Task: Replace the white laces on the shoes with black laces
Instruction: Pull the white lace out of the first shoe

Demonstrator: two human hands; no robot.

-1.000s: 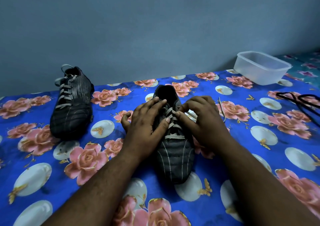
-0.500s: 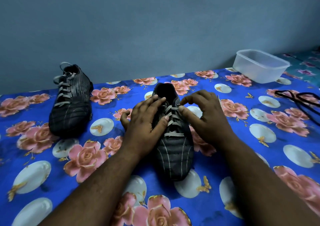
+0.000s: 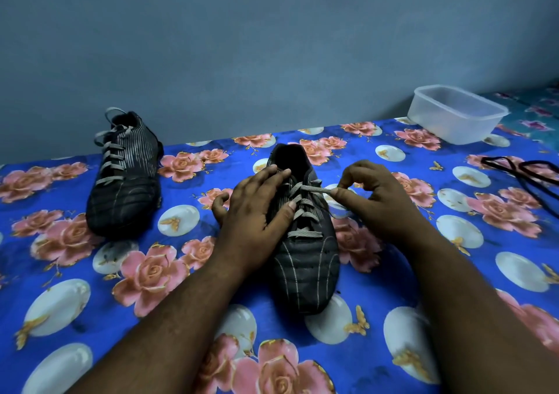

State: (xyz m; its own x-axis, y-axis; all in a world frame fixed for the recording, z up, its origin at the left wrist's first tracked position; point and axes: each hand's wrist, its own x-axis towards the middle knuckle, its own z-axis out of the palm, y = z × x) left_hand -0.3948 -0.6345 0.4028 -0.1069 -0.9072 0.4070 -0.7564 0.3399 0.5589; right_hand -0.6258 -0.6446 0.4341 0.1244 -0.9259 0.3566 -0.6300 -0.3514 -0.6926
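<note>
A black striped shoe point(image 3: 305, 269) with a white lace point(image 3: 304, 234) lies in front of me on the floral cloth, toe toward me. My left hand point(image 3: 254, 212) rests flat on its left side, fingers straight across the tongue. My right hand point(image 3: 375, 200) pinches one strand of the white lace between thumb and finger, drawn out to the right of the eyelets. A second black shoe point(image 3: 125, 178) with white laces sits at the left. Black laces point(image 3: 526, 172) lie at the right edge.
The blue cloth with pink roses point(image 3: 151, 272) covers the surface up to a grey-blue wall. A clear plastic container point(image 3: 456, 115) stands at the back right. Another patterned cloth point(image 3: 541, 112) shows behind it.
My right hand has moved right, away from the shoe, pulling a strand of the white lace out with it. My left hand stays on the shoe.
</note>
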